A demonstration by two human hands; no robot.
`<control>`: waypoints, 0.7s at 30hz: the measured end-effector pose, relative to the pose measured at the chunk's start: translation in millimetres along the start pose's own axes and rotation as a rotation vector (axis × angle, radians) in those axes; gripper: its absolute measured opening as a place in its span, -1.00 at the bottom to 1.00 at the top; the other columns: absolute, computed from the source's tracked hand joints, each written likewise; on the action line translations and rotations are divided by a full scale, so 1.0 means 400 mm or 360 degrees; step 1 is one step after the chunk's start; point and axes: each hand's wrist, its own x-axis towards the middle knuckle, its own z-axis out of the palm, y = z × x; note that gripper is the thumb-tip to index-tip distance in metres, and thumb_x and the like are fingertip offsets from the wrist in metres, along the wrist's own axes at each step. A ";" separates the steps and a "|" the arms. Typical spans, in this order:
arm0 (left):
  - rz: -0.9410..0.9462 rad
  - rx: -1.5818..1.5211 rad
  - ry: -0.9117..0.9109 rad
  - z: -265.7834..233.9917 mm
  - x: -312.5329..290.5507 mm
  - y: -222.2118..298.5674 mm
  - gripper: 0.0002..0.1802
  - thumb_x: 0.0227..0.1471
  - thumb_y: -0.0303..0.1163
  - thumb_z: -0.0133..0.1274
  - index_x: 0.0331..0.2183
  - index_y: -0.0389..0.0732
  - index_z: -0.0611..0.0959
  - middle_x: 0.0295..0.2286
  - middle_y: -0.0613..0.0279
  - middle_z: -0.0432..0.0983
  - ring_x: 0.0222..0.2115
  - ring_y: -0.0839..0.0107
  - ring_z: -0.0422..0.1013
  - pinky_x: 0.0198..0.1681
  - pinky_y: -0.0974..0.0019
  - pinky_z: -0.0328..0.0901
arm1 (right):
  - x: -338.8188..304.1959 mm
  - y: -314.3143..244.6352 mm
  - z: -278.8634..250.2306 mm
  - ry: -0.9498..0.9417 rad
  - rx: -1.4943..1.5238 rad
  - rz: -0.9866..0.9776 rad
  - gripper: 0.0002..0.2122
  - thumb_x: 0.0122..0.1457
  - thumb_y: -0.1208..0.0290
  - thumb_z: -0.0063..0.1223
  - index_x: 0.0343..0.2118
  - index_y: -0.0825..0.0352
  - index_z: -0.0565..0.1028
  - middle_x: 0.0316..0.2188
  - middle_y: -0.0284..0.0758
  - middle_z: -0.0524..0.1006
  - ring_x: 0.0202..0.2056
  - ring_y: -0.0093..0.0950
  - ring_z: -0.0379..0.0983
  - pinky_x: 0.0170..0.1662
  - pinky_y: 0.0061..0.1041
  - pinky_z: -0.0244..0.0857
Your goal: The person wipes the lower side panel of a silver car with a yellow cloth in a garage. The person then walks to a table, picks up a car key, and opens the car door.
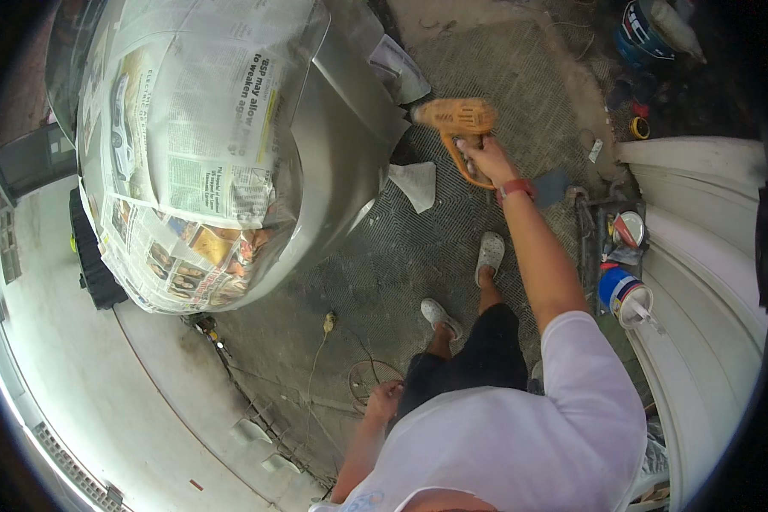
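Note:
My right hand [487, 160] is wrapped round the handle of an orange heat gun [459, 116], held out at arm's length. Its nozzle points left toward the edge of a silver-grey car body panel [343, 128], close to it; I cannot tell whether they touch. Newspaper sheets [205, 154] under clear film cover much of the car beside that panel. Below the nozzle, a loose pale sheet [416, 183] sticks out from the panel's lower edge. My left hand [386, 401] hangs low beside my dark shorts with its fingers curled; what they hold, if anything, is hidden.
A yellow plug [329, 322] and its cord lie on the textured floor, near a round wire frame [372, 381]. At right stand a blue-and-white paint can [625, 295] and a tray of supplies [616, 232]. A dark bucket [648, 36] sits at the far right.

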 end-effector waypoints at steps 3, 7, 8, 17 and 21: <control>0.0013 0.0077 0.0015 0.083 -0.008 -0.083 -0.59 0.36 -0.16 0.04 0.05 -0.20 0.72 -0.07 -0.20 0.66 -0.01 -0.20 0.57 0.03 -0.06 0.45 | 0.011 -0.033 0.099 0.0314 -0.0131 0.0365 -0.41 0.36 -0.06 0.17 0.23 0.36 0.49 0.05 -0.12 0.61 0.08 -0.27 0.59 0.12 -0.23 0.44; 0.0032 0.0036 0.0070 0.041 0.033 -0.125 -0.40 0.30 0.11 0.00 0.05 -0.16 0.72 -0.03 -0.25 0.63 0.04 -0.25 0.52 0.15 -0.12 0.39 | 0.130 0.214 0.119 0.0231 -0.0341 -0.0191 -0.44 0.44 0.13 0.03 0.43 0.19 0.28 0.37 -0.24 0.39 0.37 -0.27 0.31 0.42 -0.17 0.17; 0.0101 -0.0012 0.0096 0.046 0.049 -0.121 -0.44 0.27 0.05 0.04 0.05 -0.16 0.72 -0.04 -0.24 0.63 0.02 -0.23 0.54 0.12 -0.13 0.40 | 0.107 0.235 0.139 0.0156 -0.0305 -0.0248 -0.46 0.43 0.20 0.04 0.42 0.18 0.29 0.37 -0.26 0.39 0.37 -0.30 0.32 0.42 -0.18 0.18; 0.0238 -0.0153 0.0110 0.127 0.015 -0.150 -0.65 0.25 -0.22 0.11 -0.04 -0.20 0.73 -0.14 -0.23 0.68 -0.09 -0.17 0.60 -0.03 -0.13 0.43 | -0.316 0.488 0.233 -0.0724 -0.0932 0.0121 -0.37 0.17 0.24 0.36 0.32 0.19 0.45 0.25 -0.20 0.54 0.30 -0.19 0.42 0.35 -0.23 0.26; 0.0330 -0.0121 0.0066 0.070 0.005 -0.159 -0.62 0.28 -0.15 0.07 -0.04 -0.18 0.74 -0.13 -0.22 0.67 -0.08 -0.18 0.59 0.00 -0.11 0.43 | -0.233 0.450 0.166 -0.0457 -0.0849 0.0032 -0.39 0.14 0.35 0.36 0.29 0.27 0.46 0.23 -0.16 0.55 0.29 -0.17 0.43 0.34 -0.20 0.28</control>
